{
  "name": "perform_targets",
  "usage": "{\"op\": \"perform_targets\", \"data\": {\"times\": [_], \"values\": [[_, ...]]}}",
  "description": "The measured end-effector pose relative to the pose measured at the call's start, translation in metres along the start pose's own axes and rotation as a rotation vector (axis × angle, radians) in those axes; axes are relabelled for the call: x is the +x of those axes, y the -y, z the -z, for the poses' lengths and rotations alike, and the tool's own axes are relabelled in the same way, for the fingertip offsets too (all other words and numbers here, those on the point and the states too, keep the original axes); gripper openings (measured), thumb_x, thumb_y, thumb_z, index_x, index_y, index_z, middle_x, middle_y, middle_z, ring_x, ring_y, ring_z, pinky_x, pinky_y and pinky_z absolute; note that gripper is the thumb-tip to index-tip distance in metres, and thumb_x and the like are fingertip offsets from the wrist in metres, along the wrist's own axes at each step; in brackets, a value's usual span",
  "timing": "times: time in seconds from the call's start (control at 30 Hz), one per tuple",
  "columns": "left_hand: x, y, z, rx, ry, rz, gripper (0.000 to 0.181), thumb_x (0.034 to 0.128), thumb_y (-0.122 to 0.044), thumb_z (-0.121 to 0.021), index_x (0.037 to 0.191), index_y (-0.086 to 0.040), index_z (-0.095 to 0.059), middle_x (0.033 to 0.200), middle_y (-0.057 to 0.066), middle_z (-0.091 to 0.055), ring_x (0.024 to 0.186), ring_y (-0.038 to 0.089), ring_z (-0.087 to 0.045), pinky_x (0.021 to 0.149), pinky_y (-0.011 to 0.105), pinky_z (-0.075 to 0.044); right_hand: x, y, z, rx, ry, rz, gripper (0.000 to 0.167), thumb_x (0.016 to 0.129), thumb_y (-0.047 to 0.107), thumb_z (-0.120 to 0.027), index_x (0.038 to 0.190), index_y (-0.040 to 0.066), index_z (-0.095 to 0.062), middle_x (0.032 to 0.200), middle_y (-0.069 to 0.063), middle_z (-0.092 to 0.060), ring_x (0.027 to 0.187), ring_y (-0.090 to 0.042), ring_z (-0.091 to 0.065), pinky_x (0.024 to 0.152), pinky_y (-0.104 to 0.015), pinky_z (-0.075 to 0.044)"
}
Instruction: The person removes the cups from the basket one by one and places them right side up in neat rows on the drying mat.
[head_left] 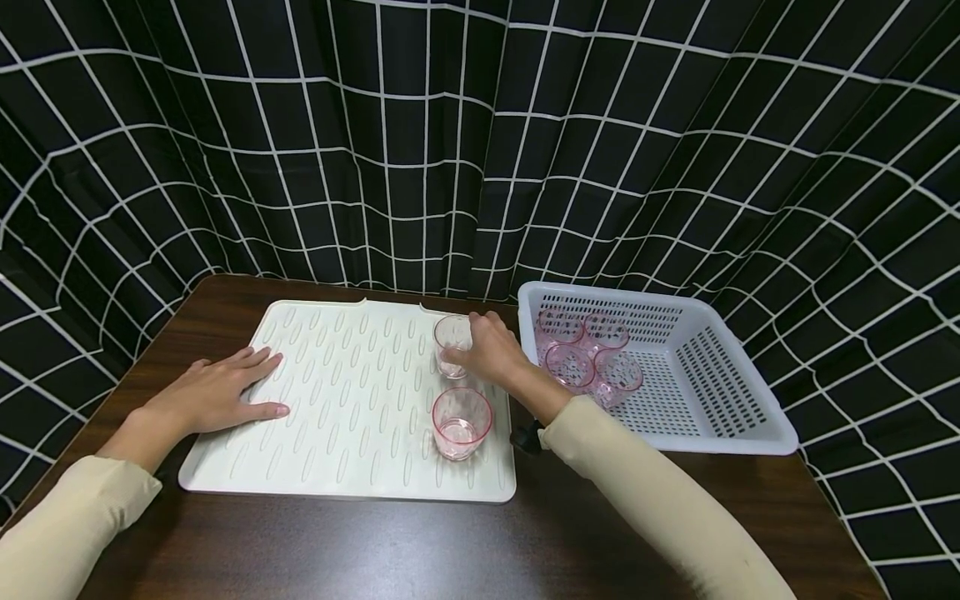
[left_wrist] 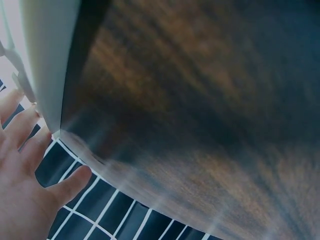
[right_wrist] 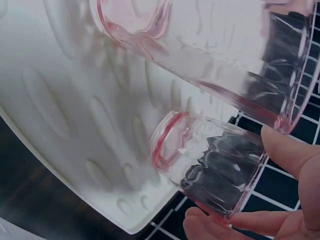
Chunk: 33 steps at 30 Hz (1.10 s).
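Note:
My right hand [head_left: 497, 354] grips a clear pink-tinted glass [head_left: 448, 335] near its rim, at the back right of a white ridged tray [head_left: 337, 400]. In the right wrist view the thumb and fingers [right_wrist: 240, 223] lie on opposite sides of that glass's mouth. A second glass [head_left: 459, 427] with a pink rim stands upright on the tray in front of it, apart from the hand; it looms large in the right wrist view. The left hand [head_left: 208, 395] lies flat with spread fingers on the tray's left edge and holds nothing.
To the right of the tray stands a light grey perforated basket [head_left: 738, 383], with several pink glasses [head_left: 567, 367] grouped at its left end. Tray and basket rest on a dark wooden table [head_left: 360, 546]. A black curtain with white grid lines [head_left: 420, 150] hangs behind.

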<state>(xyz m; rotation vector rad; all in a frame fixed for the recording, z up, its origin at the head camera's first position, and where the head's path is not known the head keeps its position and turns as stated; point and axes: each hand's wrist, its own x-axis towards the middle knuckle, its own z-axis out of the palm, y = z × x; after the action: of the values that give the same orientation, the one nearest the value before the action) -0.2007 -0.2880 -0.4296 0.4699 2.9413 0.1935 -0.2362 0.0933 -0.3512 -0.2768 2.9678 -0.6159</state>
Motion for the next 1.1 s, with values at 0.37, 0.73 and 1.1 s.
{"op": "perform_targets", "data": {"times": [0.37, 0.73, 1.1], "values": [[-0.001, 0.001, -0.002, 0.007, -0.004, -0.003, 0.106, 0.0804, -0.082, -0.051, 0.151, -0.004, -0.039, 0.154, 0.030, -0.033, 0.140, 0.053, -0.029, 0.098, 0.081, -0.021, -0.006, 0.014, 0.024, 0.108, 0.040, 0.005, 0.097, 0.087, 0.044, -0.075, 0.157, 0.002, -0.023, 0.156, -0.024, -0.032, 0.143, -0.035, -0.035, 0.113, -0.047, -0.035], [0.000, 0.001, -0.002, -0.006, 0.002, -0.002, 0.106, 0.0808, -0.082, -0.050, 0.152, -0.005, -0.038, 0.154, 0.028, -0.033, 0.140, 0.053, -0.028, 0.099, 0.081, -0.020, -0.033, -0.007, 0.071, 0.425, 0.096, 0.300, 0.086, 0.088, 0.026, -0.078, 0.156, 0.007, -0.029, 0.158, -0.012, -0.034, 0.141, -0.032, -0.041, 0.112, -0.048, -0.036], [0.000, 0.002, -0.002, 0.007, -0.005, -0.002, 0.106, 0.0806, -0.082, -0.051, 0.152, -0.005, -0.039, 0.154, 0.029, -0.034, 0.140, 0.053, -0.029, 0.098, 0.081, -0.021, -0.052, -0.091, 0.108, 0.398, 0.118, 0.396, 0.090, 0.081, 0.020, -0.085, 0.154, 0.009, -0.035, 0.158, -0.010, -0.037, 0.145, -0.029, -0.035, 0.115, -0.053, -0.030]]}}
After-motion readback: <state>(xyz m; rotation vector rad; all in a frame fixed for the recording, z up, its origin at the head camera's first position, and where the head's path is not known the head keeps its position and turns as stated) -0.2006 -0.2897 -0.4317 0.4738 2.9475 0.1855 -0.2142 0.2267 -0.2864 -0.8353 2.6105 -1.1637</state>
